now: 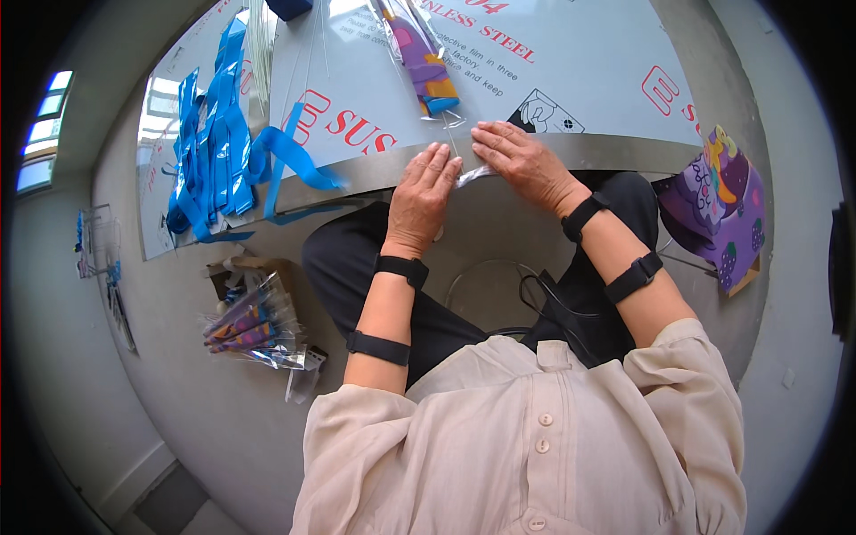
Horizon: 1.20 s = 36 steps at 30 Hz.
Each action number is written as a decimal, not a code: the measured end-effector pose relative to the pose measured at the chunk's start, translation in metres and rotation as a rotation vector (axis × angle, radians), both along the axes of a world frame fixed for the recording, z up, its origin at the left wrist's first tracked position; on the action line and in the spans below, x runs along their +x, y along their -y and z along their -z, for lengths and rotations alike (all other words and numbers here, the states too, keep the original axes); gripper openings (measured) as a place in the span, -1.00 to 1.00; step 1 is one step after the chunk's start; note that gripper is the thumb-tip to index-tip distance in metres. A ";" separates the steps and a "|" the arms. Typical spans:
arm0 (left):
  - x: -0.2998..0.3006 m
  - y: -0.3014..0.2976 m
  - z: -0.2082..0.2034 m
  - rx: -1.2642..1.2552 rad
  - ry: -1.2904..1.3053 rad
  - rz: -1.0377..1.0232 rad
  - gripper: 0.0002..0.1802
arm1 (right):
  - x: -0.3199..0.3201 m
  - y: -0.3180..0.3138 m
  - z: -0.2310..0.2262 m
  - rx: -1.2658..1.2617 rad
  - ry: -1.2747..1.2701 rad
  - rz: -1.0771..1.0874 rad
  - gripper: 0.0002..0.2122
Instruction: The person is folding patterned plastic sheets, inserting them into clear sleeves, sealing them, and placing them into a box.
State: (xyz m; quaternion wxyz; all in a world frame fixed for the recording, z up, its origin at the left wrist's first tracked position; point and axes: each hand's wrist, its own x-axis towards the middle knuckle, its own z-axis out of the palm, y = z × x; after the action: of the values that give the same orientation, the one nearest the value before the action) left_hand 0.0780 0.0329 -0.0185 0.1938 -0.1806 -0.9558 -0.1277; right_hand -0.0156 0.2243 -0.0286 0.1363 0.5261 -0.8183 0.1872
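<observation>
A slim, folded purple, orange and blue printed piece in a clear plastic sleeve [423, 61] lies on the metal-topped table and points toward me. From its near end a thin strand and crumpled clear film [473, 176] run to the table's front edge. My left hand [421, 198] is closed on the left side of this film, fingers together over the edge. Just to the right, my right hand [526, 165] pinches the film's other side, fingertips curled under and partly hidden. The two hands are a short gap apart.
Blue ribbon strips [214, 143] are heaped on the table's left and hang over its edge, beside a bundle of thin pale rods [260, 45]. A printed purple sheet [720, 209] hangs at the right corner. Lower left, a bag of similar wrapped pieces [254, 330] sits by a box.
</observation>
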 end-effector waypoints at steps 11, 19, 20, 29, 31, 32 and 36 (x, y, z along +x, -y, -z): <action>0.008 -0.005 0.014 0.331 -0.051 -0.162 -0.87 | 0.011 0.001 0.004 -0.202 0.263 0.119 -0.92; -0.002 -0.020 0.019 0.648 -0.096 -0.388 -0.90 | 0.015 0.015 -0.001 -0.416 0.466 0.366 -0.90; -0.003 -0.021 0.018 0.612 -0.092 -0.426 -0.90 | 0.014 0.016 -0.001 -0.415 0.465 0.367 -0.90; 0.007 -0.002 0.007 0.595 0.077 -0.281 -0.83 | 0.009 -0.001 -0.007 -0.348 0.565 0.189 -0.94; 0.010 0.007 0.006 0.570 0.122 -0.192 -0.75 | 0.014 -0.002 -0.016 -0.271 0.306 0.223 -0.90; 0.010 0.009 0.006 0.572 0.121 -0.197 -0.75 | 0.018 0.001 -0.021 -0.269 0.307 0.218 -0.90; 0.007 0.004 0.003 0.629 0.091 -0.235 -0.79 | 0.040 0.023 -0.029 -0.308 0.526 0.173 -0.92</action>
State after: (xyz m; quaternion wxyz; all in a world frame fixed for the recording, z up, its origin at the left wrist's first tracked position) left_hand 0.0854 0.0284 -0.0211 0.2104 0.0055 -0.8916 -0.4011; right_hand 0.0248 0.2017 0.0005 0.0136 0.3615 -0.8292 0.4261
